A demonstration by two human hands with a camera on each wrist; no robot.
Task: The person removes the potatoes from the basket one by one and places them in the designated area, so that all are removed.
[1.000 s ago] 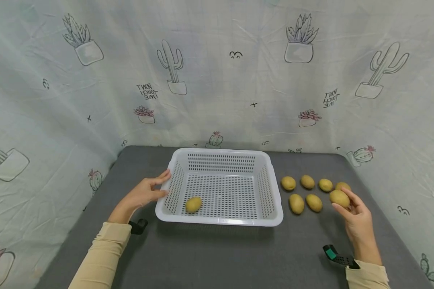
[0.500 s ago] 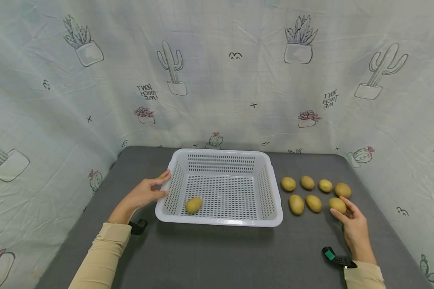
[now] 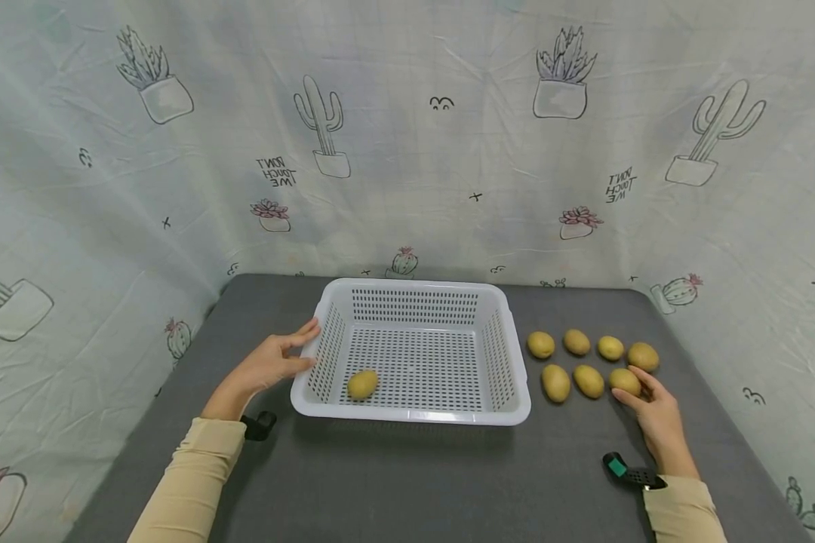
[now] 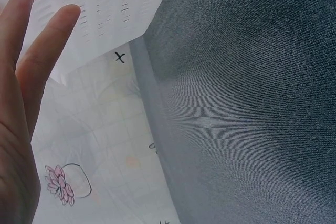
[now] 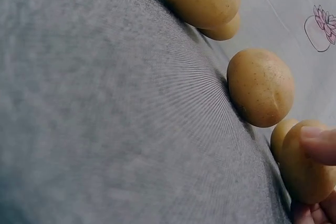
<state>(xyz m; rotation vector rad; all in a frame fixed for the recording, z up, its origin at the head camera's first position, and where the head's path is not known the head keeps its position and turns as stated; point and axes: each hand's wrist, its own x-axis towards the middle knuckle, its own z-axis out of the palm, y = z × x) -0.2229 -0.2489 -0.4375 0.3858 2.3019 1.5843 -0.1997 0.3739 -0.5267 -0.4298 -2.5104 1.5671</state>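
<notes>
A white plastic basket (image 3: 414, 415) with slotted walls stands on the grey table, one potato (image 3: 362, 385) lying inside at its near left. My left hand (image 3: 272, 366) touches the basket's left rim with extended fingers; in the left wrist view the fingers (image 4: 50, 45) lie straight beside the slotted wall. At the right, my right hand (image 3: 660, 418) holds a potato (image 3: 625, 381) between thumb and fingers, down at the tabletop. The right wrist view shows the thumb (image 5: 320, 145) across that potato, the other fingers partly hidden under it.
Several more potatoes form two rows right of the basket, among them a near-row potato (image 3: 588, 381) and a far-row potato (image 3: 643, 357) just behind my right hand. A pale curtain (image 3: 407, 151) printed with cacti hangs behind and beside the grey table (image 3: 407, 483).
My right hand has moved down and left with its potato, bringing it to the end of the near row and uncovering the potato behind. My left hand and the basket stay put.
</notes>
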